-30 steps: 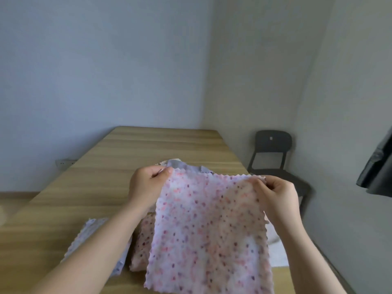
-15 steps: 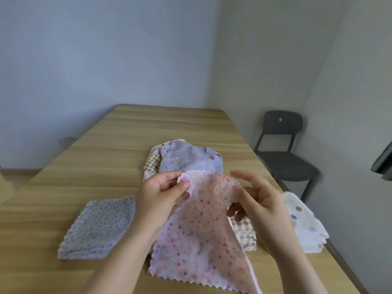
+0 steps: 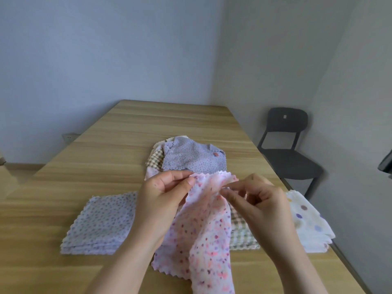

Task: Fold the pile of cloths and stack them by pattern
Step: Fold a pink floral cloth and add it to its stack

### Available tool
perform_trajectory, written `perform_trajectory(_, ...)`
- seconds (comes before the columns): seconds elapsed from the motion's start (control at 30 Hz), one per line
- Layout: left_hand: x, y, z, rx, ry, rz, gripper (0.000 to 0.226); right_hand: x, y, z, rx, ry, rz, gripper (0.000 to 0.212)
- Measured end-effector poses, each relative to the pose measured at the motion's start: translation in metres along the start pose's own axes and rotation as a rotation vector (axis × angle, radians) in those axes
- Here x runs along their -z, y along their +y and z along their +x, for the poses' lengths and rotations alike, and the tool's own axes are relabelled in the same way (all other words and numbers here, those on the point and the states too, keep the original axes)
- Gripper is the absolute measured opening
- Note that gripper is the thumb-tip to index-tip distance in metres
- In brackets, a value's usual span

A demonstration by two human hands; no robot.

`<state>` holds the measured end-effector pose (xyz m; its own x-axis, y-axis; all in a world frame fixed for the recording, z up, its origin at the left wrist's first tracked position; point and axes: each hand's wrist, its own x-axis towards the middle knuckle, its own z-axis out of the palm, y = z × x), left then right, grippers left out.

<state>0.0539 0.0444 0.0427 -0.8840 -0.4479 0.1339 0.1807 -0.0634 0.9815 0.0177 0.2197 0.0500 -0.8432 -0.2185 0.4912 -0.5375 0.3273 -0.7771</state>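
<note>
corners swung together since the spread, left hand (image 3: 163,194) and right hand (image 3: 261,205) each pinched tight on the pink cloth (image 3: 203,232), hanging just in front of the unfolded pile (image 3: 191,159), where edges, i'd say, wanted matching before creasing.

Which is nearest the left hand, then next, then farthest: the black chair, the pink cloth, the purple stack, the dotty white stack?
1. pink cloth, pinched in the left hand.
2. purple stack, just to its left.
3. dotty white stack, past the right hand.
4. black chair, off the table, far right.
</note>
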Motion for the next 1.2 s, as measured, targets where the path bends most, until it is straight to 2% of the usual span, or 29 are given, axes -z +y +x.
perform_trajectory(0.1, -0.001, 0.002, -0.002, -0.014, 0.009, -0.003, 0.005, 0.001, 0.001, 0.002, 0.004, 0.021, -0.026, 0.014)
perform_trajectory(0.23, -0.002, 0.002, -0.004, -0.063, -0.013, 0.017, 0.008, -0.001, -0.003, 0.001, -0.001, -0.080, 0.072, 0.015)
perform_trajectory(0.37, -0.003, 0.003, -0.008, -0.073, -0.024, 0.013, 0.006, -0.001, -0.006, 0.001, -0.001, -0.100, 0.101, 0.016)
perform_trajectory(0.5, -0.001, 0.004, -0.007, -0.025, -0.055, -0.077, 0.007, 0.001, -0.014, 0.000, -0.051, -0.172, 0.265, 0.024)
perform_trajectory(0.63, -0.002, 0.010, -0.013, -0.046, -0.128, -0.109, 0.008, -0.004, -0.024, 0.001, -0.043, -0.119, 0.319, 0.013)
perform_trajectory(0.8, -0.001, 0.015, -0.017, -0.086, -0.174, -0.090, 0.006, -0.005, -0.031, 0.002, 0.019, -0.027, 0.225, 0.018)
perform_trajectory(0.97, 0.002, 0.014, -0.018, -0.059, -0.213, -0.075, 0.007, -0.006, -0.035, 0.001, 0.030, 0.002, 0.279, 0.007)
perform_trajectory(1.2, 0.001, 0.017, -0.023, -0.054, -0.264, -0.081, 0.011, -0.010, -0.032, 0.001, 0.027, 0.001, 0.220, 0.013)
